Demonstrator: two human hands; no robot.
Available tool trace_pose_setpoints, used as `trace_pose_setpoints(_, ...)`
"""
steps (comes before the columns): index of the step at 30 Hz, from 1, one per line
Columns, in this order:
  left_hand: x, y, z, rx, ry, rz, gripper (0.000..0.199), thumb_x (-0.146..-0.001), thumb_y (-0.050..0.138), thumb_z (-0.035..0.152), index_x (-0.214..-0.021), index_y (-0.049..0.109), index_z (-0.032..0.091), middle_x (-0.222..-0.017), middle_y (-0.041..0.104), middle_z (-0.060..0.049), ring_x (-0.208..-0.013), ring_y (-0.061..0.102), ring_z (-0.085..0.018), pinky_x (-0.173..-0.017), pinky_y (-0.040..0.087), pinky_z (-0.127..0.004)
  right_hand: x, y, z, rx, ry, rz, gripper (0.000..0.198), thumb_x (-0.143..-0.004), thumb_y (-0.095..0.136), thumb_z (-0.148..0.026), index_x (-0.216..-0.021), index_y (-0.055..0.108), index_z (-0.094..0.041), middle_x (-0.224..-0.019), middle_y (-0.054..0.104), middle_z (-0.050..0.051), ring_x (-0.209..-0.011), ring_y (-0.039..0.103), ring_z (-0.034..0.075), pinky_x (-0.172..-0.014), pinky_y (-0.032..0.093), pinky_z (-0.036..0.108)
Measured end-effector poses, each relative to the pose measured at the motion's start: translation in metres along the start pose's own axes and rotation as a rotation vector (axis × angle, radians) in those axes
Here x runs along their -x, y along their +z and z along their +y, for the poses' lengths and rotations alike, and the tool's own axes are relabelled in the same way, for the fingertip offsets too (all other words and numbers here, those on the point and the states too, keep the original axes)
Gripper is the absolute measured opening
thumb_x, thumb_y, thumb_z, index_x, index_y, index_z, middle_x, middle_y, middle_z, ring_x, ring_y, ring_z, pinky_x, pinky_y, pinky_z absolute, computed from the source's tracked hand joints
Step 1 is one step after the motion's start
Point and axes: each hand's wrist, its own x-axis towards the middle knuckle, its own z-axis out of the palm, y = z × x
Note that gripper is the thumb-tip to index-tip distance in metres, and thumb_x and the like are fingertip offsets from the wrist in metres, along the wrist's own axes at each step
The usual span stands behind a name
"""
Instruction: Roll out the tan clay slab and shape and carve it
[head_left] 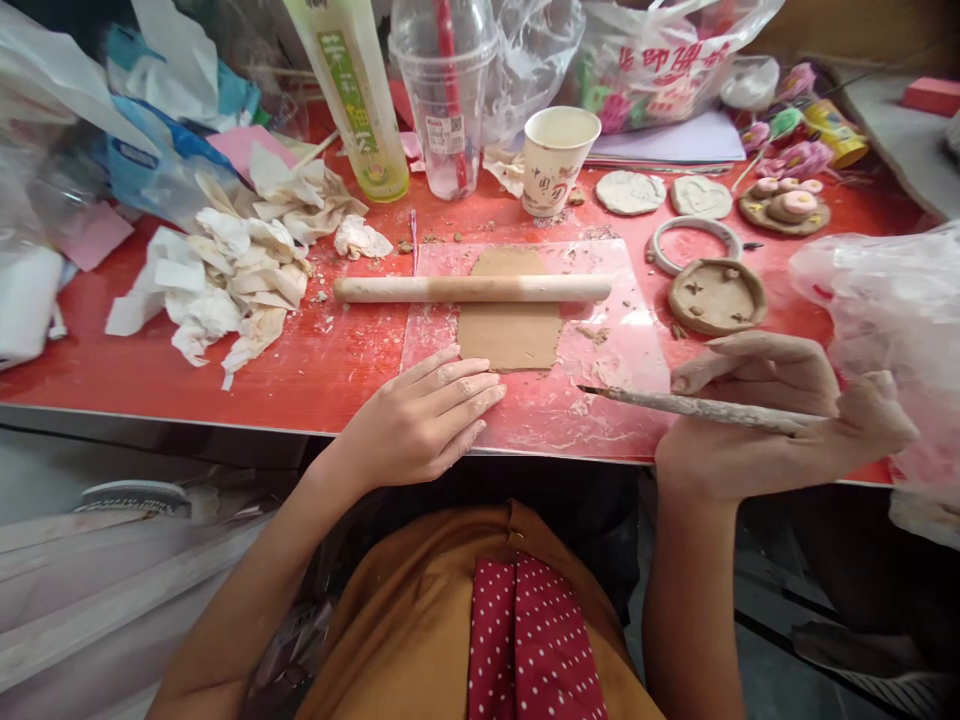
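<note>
A flat brown clay slab (510,336) lies on a clear plastic sheet (600,350), with a wooden rolling pin (480,289) lying across it. My left hand (427,415) rests flat at the slab's lower left corner, fingers stretched out and dusted with clay. My right hand (780,420), over the sheet's right side, holds a slim clay-smeared tool (705,408) with a dark pointed tip. The tip points left toward the slab, apart from it. The tool lies across the palm near the thumb. Which exact kind it is, I cannot tell.
Crumpled tissues (232,275) lie to the left. Behind stand a green-labelled bottle (352,100), a plastic cup (446,100) and a paper cup (559,160). At right are a tape ring (694,240), a round clay dish (716,297) and a plastic bag (885,330).
</note>
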Motion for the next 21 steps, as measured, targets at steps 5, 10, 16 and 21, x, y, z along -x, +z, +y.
trace_pose_setpoints(5,0.0,0.0005,0.0001,-0.019,-0.004,0.025,0.039,-0.086,0.048,0.02,-0.124,0.049,0.013,-0.128,0.053,-0.006,-0.124,0.044,-0.021,-0.107,0.036,-0.04,-0.0002,0.0008,0.0006,-0.006,-0.036,0.007,0.062,-0.089,0.009,-0.021,-0.06,0.064,-0.024,-0.059,0.064,-0.003,-0.04,0.05,0.009,-0.033,0.021,0.023)
trace_pose_setpoints(10,0.0009,0.0021,-0.0002,-0.054,0.001,0.056,0.034,-0.084,0.051,0.019,-0.118,0.055,0.014,-0.121,0.059,-0.004,-0.116,0.051,-0.02,-0.104,0.038,-0.04,-0.0004,-0.0022,-0.0008,0.04,0.045,0.031,0.058,-0.088,0.015,-0.031,-0.053,0.06,-0.021,-0.051,0.059,-0.001,-0.037,0.047,0.009,-0.034,0.017,0.023)
trace_pose_setpoints(16,0.0036,0.0021,-0.001,-0.088,-0.043,0.152,0.032,-0.083,0.055,0.02,-0.114,0.057,0.016,-0.118,0.061,-0.003,-0.116,0.05,-0.02,-0.105,0.036,-0.039,-0.0016,-0.0066,-0.004,0.057,0.265,0.034,0.057,-0.081,0.02,-0.043,-0.053,0.061,-0.017,-0.041,0.051,0.003,-0.034,0.043,0.013,-0.031,0.018,0.025)
trace_pose_setpoints(21,0.0021,-0.0001,-0.0019,-0.038,-0.156,0.087,0.025,-0.087,0.052,0.025,-0.111,0.058,0.018,-0.119,0.059,-0.004,-0.118,0.046,-0.02,-0.101,0.038,-0.037,-0.0029,-0.0056,-0.0069,0.066,0.335,0.043,0.053,-0.077,0.024,-0.045,-0.051,0.06,-0.017,-0.039,0.05,0.002,-0.034,0.043,0.013,-0.032,0.02,0.025)
